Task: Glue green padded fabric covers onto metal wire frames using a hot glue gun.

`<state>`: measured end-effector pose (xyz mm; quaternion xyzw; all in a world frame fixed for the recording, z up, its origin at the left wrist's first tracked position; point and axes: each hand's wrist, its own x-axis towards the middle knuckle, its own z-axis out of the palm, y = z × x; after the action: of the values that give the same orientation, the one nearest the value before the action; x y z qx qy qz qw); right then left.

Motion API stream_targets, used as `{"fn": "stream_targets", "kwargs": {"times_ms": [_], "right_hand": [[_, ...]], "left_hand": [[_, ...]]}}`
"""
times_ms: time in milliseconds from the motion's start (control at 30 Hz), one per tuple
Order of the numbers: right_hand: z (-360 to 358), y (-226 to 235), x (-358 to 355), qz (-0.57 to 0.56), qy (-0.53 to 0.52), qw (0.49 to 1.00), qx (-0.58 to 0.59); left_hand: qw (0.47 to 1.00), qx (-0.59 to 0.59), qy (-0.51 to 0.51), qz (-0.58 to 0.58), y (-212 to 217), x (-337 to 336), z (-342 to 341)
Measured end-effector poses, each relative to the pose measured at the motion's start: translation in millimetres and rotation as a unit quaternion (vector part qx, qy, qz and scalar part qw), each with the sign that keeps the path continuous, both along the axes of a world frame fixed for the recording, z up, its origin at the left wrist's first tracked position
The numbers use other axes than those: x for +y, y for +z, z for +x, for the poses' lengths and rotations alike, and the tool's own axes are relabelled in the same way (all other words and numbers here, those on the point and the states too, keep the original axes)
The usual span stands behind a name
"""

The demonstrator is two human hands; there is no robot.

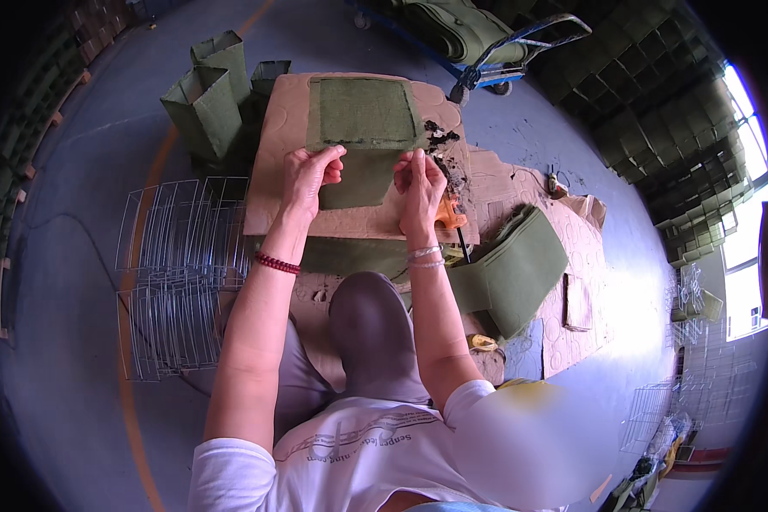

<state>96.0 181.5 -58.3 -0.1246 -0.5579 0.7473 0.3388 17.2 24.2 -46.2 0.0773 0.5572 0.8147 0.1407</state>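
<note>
A green cloth panel [365, 111] lies flat on the cardboard-covered work top [273, 171], with a dark smeared line along its near edge. My left hand [314, 175] pinches that edge at its left corner, thumb and forefinger together. At the right corner my right hand [420, 186] pinches the same edge. Below the panel, between my hands, hangs or lies another stretch of green cloth [354, 181]; whether it is one piece with the panel I cannot tell. Just right of my right hand rests an orange tool [449, 210] with a dark shaft, partly hidden.
Black sticky-looking smears [439, 136] mark the work top's right side. Stacked green cloth pieces [520, 273] lie on cardboard at the right. Open green fabric boxes [203, 111] stand at the far left, wire frames [175, 282] nearer. A blue cart [478, 72] carries rolled cloth.
</note>
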Motion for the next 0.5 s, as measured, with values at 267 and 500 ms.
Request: {"fn": "stream_targets", "kwargs": {"times_ms": [267,500], "right_hand": [[-10.3,6.5,0.1,-0.042,-0.027,0.999,-0.006],[-19.2,4.3,4.9,-0.054,-0.057,0.997,0.013]], "left_hand": [[1.0,-0.006,0.0,-0.005,-1.1,-1.0,0.1],[1.0,0.002,0.007,0.0,-0.5,3.9,0.6]]}}
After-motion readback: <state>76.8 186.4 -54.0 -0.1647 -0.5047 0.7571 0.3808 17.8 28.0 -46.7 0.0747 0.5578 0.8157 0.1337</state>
